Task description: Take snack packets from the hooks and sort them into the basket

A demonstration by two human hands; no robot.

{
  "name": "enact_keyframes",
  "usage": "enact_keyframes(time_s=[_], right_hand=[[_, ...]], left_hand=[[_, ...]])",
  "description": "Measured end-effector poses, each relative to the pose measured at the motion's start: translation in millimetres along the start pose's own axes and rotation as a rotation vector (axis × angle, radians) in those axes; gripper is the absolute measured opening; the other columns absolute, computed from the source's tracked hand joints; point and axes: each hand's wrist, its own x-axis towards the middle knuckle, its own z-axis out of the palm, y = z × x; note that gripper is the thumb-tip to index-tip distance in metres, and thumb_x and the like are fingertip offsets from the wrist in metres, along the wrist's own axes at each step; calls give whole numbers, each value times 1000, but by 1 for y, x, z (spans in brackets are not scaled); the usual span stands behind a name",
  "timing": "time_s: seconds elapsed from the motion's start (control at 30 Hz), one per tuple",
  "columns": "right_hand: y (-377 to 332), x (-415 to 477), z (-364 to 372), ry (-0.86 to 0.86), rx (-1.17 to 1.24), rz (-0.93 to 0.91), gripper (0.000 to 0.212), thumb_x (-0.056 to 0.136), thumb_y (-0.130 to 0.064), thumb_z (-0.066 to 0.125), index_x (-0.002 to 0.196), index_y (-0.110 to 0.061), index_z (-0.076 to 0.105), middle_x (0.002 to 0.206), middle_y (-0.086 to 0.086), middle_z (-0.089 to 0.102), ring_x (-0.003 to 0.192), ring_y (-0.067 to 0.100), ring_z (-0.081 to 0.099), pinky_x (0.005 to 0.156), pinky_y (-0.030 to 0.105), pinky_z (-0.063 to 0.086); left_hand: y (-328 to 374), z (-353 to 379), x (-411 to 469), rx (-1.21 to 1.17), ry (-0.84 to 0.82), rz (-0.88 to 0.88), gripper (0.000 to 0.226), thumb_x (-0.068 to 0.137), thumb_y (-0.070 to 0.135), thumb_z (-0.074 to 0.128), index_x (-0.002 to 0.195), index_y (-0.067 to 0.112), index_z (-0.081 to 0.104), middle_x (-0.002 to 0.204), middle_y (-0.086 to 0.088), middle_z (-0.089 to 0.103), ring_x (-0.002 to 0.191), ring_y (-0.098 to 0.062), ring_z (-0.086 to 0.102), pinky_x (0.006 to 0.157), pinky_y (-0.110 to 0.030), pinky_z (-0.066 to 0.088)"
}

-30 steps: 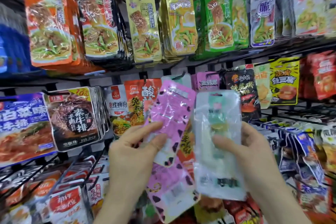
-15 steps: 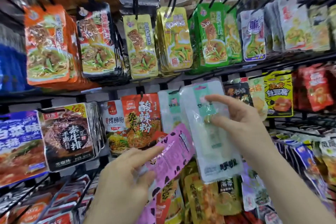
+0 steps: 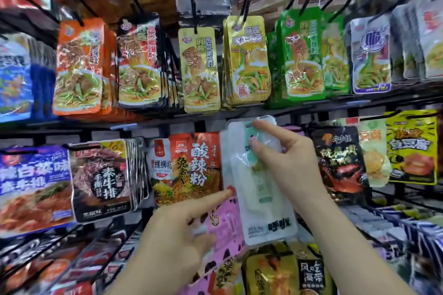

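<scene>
My right hand (image 3: pixel 286 165) pinches the top of a clear white packet with a pale green label (image 3: pixel 263 203), held up against the middle row of hooks. Just behind it hangs another white packet (image 3: pixel 225 151) of the same kind. My left hand (image 3: pixel 177 235) grips a pink packet with dark spots (image 3: pixel 227 227) low in the middle, its index finger stretched toward the white packet's left edge. No basket is in view.
Rows of snack packets hang on black wire hooks all around: orange (image 3: pixel 79 67), yellow (image 3: pixel 200 69) and green (image 3: pixel 303 52) ones above, a red noodle packet (image 3: pixel 194 165) and a black crab packet (image 3: pixel 340 160) beside my hands. More packets fill the lower hooks.
My right hand has lifted the white packet up to the hook row. My left hand has lowered the pink packet. The view has tilted upward.
</scene>
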Motion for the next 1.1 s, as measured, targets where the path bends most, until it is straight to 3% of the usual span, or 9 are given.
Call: enact_keyframes(time_s=[0.2,0.37,0.5,0.63,0.73,0.87,0.93,1.0,1.1], right_hand=[[15,0,0,-35,-96,-37,35,86,-17,72,120,-24,67,112,-22,62,101,-29,46,92,-3,34],[25,12,9,-15,-175,44,35,87,-24,70,122,-28,65,109,-17,64,106,-7,55,89,18,44],[36,15,15,-103,-349,36,44,90,-16,64,132,-29,57,63,-21,34,41,1,35,43,11,28],[35,19,14,-129,-643,-25,51,90,-19,64,137,-34,50,58,-12,45,57,17,51,55,27,41],[32,18,11,-155,-869,-39,53,94,-28,59,142,-38,41,78,3,63,81,30,61,63,34,45],[24,9,14,-79,-1113,-125,48,98,-34,50,144,-33,36,92,4,45,71,29,50,55,32,35],[19,-5,7,32,-982,-133,46,97,-40,48,141,-28,41,98,4,50,71,28,49,57,34,39],[5,-30,-2,23,-470,18,51,90,-56,48,135,-30,51,91,-2,64,80,22,61,69,41,51],[-24,-80,1,-383,105,422,66,64,-65,56,126,-61,34,84,-33,67,83,-9,66,76,23,53]], left_hand=[[-11,-20,-26,-15,118,-116,83,69,2,82,92,77,53,97,53,54,101,30,44,84,1,34],[-10,-33,-31,-123,246,-125,71,61,0,85,89,63,66,96,36,67,100,21,55,83,-8,36],[-8,-37,-26,-190,310,-100,71,60,-2,84,90,60,67,96,34,68,99,20,57,86,-10,36],[-12,-27,-20,-235,264,-107,68,63,0,83,91,60,68,99,35,67,102,21,54,89,-10,35],[-15,-18,-17,-259,255,-100,62,65,0,82,92,54,71,99,36,66,102,22,53,86,-5,36],[-16,-11,-14,-342,267,-85,56,68,-4,80,97,42,71,102,32,68,106,16,56,84,-1,41],[-16,-6,-14,-409,286,-80,55,69,-3,79,101,40,71,105,30,68,108,14,56,87,-3,43],[-16,0,-15,-501,314,-98,53,68,0,79,104,38,71,108,29,67,110,13,56,96,-18,45],[-15,14,-14,-631,380,-143,49,65,9,78,106,37,72,113,25,67,116,-1,58,101,-42,46]])
